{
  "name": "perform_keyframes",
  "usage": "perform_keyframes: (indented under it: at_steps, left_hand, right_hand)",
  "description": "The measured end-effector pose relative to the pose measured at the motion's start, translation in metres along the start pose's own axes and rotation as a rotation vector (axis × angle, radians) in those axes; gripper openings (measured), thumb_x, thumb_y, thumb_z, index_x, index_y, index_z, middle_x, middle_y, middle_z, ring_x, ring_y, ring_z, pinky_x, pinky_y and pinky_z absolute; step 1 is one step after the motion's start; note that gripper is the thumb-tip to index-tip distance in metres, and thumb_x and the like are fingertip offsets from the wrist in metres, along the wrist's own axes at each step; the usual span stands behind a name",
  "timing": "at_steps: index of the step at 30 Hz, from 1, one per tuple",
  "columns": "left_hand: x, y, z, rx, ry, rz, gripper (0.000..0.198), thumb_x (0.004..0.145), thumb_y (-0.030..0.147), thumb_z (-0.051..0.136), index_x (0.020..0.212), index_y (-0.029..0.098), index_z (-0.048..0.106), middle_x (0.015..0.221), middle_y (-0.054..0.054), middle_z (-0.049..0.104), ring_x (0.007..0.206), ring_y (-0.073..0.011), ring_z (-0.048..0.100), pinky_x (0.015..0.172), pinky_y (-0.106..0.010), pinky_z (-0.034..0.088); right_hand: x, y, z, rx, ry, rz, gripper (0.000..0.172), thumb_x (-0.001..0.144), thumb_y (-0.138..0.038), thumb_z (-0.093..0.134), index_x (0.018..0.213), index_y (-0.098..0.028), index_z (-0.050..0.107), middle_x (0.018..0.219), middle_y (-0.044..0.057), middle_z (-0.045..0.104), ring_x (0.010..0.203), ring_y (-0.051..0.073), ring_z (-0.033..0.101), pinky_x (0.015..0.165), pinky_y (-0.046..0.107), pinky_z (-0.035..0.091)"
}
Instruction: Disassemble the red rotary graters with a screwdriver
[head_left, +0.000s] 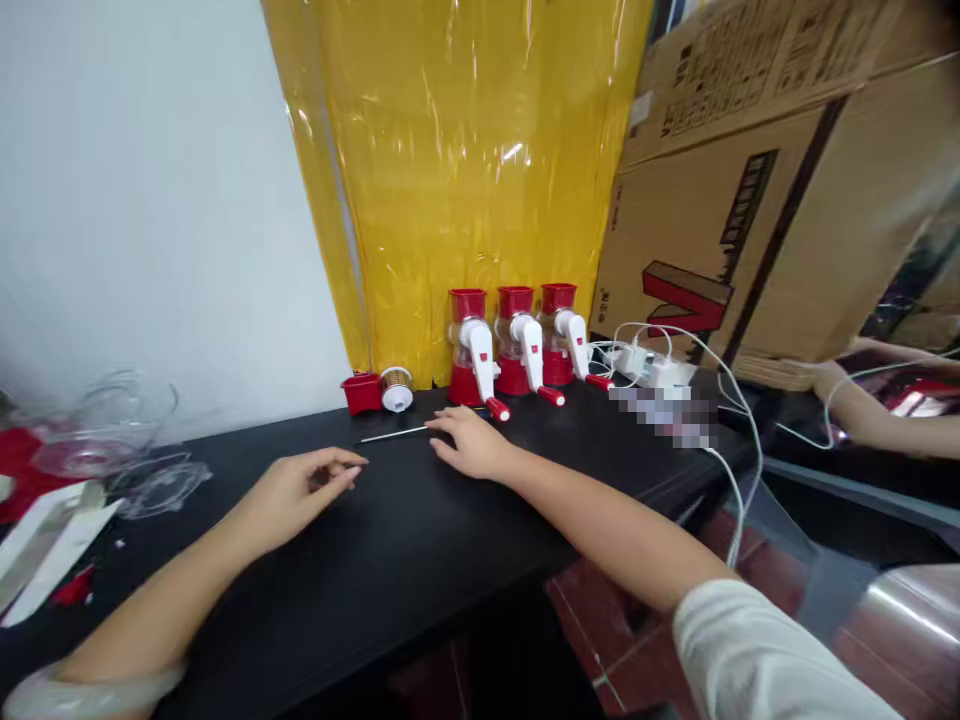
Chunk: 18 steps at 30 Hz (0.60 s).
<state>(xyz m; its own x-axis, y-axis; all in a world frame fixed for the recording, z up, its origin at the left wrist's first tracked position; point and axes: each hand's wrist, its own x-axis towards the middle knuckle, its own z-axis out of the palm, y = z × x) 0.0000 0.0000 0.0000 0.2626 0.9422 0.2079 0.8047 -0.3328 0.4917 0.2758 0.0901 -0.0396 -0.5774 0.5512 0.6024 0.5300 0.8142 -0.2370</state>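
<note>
Beyond the right hand (472, 445), three red grinders (517, 345) stand beside cables (720, 385).

left hand (300, 492) palm down, fingers loosely curled | right hand (471, 443) flat, arm outstretched forward

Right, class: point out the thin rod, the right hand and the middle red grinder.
Rod (394, 434), head view, on its bare shaft left of the fingertips.
Right hand (471, 445), head view, on the back of the hand.
Middle grinder (514, 302), head view, on its red hopper.
</note>
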Motion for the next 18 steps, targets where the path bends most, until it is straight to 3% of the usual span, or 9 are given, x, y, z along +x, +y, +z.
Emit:
perform_keyframes:
  at_steps: [5,18]
  left_hand:
    - [0.0010,0.0063,0.0023,0.016,-0.019,0.018,0.047,0.088,0.058,0.051,0.110,0.022,0.070,0.079,-0.002,0.073,0.065,-0.0164,0.062,0.065,-0.027,0.048]
    - [0.0016,-0.0007,0.0008,0.024,0.000,0.033,0.045,0.088,0.056,0.052,0.111,0.022,0.070,0.080,-0.002,0.073,0.066,-0.0163,0.063,0.062,-0.026,0.047]
  right_hand:
    - [0.0018,-0.0009,-0.0066,0.062,0.030,-0.058,0.028,0.092,-0.022,0.056,0.114,-0.013,0.070,0.117,0.012,0.070,0.112,0.022,0.062,0.105,0.041,0.043]
    - [0.0010,0.0037,-0.0032,0.071,0.035,-0.019,0.024,0.090,-0.019,0.057,0.109,-0.013,0.070,0.103,0.011,0.070,0.097,0.019,0.063,0.094,0.036,0.048]
